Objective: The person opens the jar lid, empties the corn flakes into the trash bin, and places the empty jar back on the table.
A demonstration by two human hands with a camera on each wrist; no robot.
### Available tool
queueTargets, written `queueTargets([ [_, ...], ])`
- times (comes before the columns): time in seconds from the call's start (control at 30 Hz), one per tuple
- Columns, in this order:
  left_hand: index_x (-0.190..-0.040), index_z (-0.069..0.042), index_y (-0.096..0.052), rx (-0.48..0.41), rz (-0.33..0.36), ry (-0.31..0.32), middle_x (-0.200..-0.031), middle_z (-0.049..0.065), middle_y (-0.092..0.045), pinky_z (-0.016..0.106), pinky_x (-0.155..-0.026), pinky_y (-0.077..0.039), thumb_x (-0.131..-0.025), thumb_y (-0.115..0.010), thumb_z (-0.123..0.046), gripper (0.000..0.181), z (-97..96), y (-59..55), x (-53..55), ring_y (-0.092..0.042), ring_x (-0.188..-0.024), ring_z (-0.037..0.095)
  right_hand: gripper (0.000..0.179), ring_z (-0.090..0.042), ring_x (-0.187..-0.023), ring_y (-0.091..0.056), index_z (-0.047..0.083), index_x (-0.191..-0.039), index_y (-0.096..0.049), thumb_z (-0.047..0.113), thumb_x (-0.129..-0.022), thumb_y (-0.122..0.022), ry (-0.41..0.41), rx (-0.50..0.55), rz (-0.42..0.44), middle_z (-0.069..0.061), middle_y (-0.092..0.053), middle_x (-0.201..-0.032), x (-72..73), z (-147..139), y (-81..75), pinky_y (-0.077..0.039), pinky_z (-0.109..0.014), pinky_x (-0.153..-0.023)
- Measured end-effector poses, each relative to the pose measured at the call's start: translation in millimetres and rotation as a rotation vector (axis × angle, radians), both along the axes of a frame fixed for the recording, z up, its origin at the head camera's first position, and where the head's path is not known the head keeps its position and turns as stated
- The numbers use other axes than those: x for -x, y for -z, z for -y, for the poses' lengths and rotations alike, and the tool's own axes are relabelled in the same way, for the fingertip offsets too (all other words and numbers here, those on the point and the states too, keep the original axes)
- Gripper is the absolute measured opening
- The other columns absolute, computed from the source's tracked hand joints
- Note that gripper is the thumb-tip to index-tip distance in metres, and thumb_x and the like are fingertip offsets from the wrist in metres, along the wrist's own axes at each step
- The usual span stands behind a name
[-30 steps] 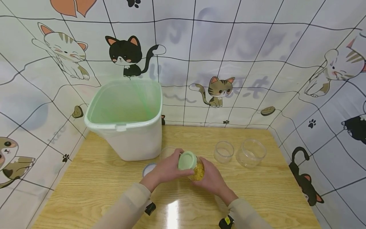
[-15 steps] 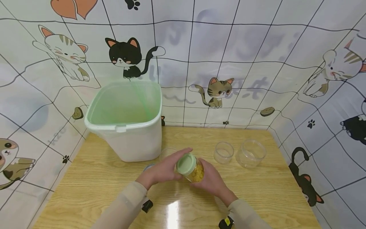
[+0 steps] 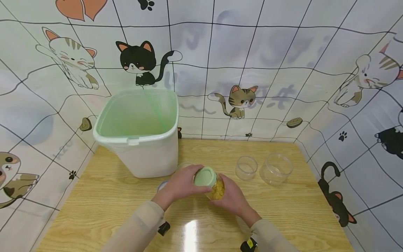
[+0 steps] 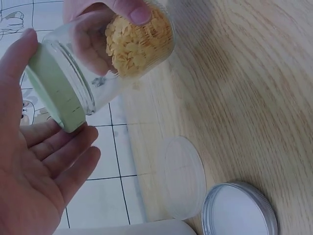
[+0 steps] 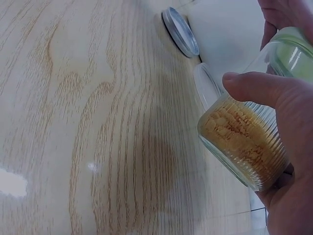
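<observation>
A ribbed glass jar (image 5: 239, 134) of yellow flakes is held tilted above the table, its pale green lid (image 3: 205, 177) facing up and left. My right hand (image 3: 232, 196) grips the glass body, thumb across its side. Around the lid's rim curl the thumb and fingertips of my left hand (image 3: 184, 183); the lid sits on the jar's mouth. In the left wrist view the flakes (image 4: 139, 41) lie toward the jar's base. On the table below the left hand are a silver-rimmed lid (image 4: 239, 210) and a clear thin disc (image 4: 182, 177).
A large white bin (image 3: 154, 157) with a pale green inside stands at the back left, its top uncovered. Two clear round containers, a smaller one (image 3: 246, 168) and a larger one (image 3: 276, 168), stand right of the hands. Cat-patterned walls (image 3: 195, 80) border the wooden table (image 3: 283, 210).
My left hand loosened, its thumb lifting off the lid half a second ago, and now holds the lid's rim again. The right hand keeps the jar almost still.
</observation>
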State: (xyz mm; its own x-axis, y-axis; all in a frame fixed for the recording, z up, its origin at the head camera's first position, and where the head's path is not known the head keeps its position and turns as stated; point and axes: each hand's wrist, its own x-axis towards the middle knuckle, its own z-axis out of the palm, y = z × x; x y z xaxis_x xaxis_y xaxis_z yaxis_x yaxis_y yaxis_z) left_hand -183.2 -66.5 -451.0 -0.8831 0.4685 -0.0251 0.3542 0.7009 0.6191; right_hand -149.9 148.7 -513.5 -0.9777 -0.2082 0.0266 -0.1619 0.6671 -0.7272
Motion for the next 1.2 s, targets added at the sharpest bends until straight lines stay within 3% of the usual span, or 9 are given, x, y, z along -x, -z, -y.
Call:
queueTargets([
  [0.33,-0.132,-0.022,-0.059,-0.007,-0.075,-0.062,-0.124,-0.006,-0.065,0.033,-0.085,-0.052,-0.072,-0.067,-0.074,0.080,-0.4,-2.3,-1.8,-0.060,-0.108,0.013,0.086,-0.014,-0.100,-0.059,0.013,-0.135,-0.049,0.025,-0.061,-0.093,0.005,0.011,0.002,0.001,-0.062,-0.117,0.1,-1,-0.9,-0.052,-0.036,-0.085],
  [0.57,-0.134,-0.024,-0.056,-0.022,-0.048,-0.060,-0.130,-0.006,-0.062,0.035,-0.089,-0.052,-0.072,-0.066,-0.075,0.082,1.6,-4.7,-2.8,-0.058,-0.114,0.014,0.089,-0.012,-0.100,-0.059,0.015,-0.135,-0.049,0.027,-0.059,-0.094,0.007,0.020,-0.001,0.004,-0.062,-0.117,1.9,-5,4.3,-0.052,-0.036,-0.086],
  [0.9,-0.134,-0.030,-0.055,-0.078,-0.010,-0.080,-0.129,-0.013,-0.060,0.034,-0.091,-0.051,-0.070,-0.063,-0.080,0.082,11.0,-1.6,-2.6,-0.058,-0.112,0.008,0.088,-0.013,-0.100,-0.059,0.014,-0.133,-0.051,0.025,-0.057,-0.094,0.019,0.038,-0.007,0.003,-0.062,-0.115,-0.8,-7,2.8,-0.051,-0.038,-0.088],
  [1.2,-0.139,-0.024,-0.052,-0.088,0.006,-0.091,-0.133,-0.006,-0.060,0.040,-0.096,-0.050,-0.074,-0.072,-0.066,0.080,30.5,-0.3,-6.5,-0.059,-0.116,0.016,0.091,-0.020,-0.109,-0.060,0.008,-0.136,-0.050,0.022,-0.057,-0.094,0.042,0.022,-0.018,-0.003,-0.063,-0.121,-3.1,-9,-0.6,-0.050,-0.045,-0.095],
])
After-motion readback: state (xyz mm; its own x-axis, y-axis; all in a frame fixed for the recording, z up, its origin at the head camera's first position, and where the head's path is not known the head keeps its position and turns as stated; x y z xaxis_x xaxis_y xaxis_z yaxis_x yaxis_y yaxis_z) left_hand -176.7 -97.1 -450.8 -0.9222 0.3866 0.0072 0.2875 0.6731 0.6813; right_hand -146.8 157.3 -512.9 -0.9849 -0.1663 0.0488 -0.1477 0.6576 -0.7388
